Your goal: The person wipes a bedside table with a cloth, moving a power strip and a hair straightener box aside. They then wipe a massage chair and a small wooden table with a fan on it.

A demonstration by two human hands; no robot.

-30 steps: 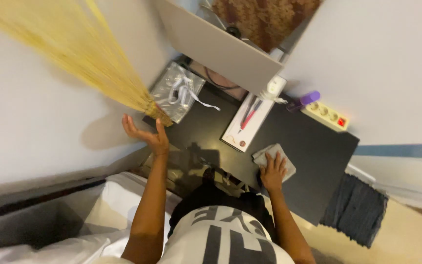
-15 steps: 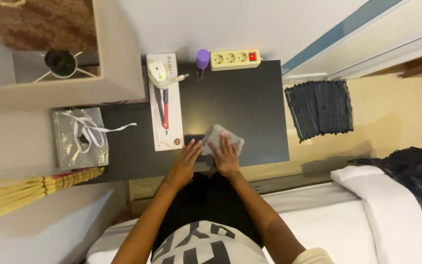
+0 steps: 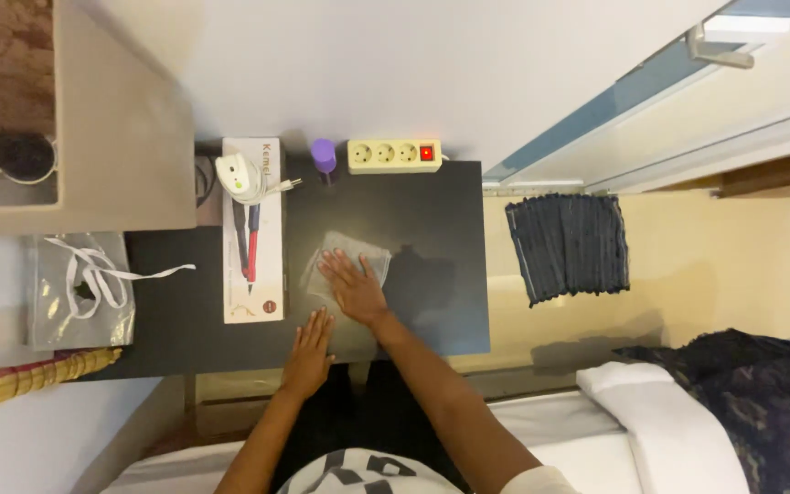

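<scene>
Fingers of my right hand lie flat and slightly spread on the grey cloth, pressing it to the black worktop. Left hand rests flat near the worktop's near edge, fingers together, holding nothing. Cloth sits mid-worktop, just right of the long white box, directly far of the left hand. Right hand is the nearer one. Cloth's long axis unclear.

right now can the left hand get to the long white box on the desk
Probably yes. The left hand lies flat on the black desk, just beside the near end of the long white box, with bare desk between them. The right hand presses a grey cloth off to the other side.
</scene>
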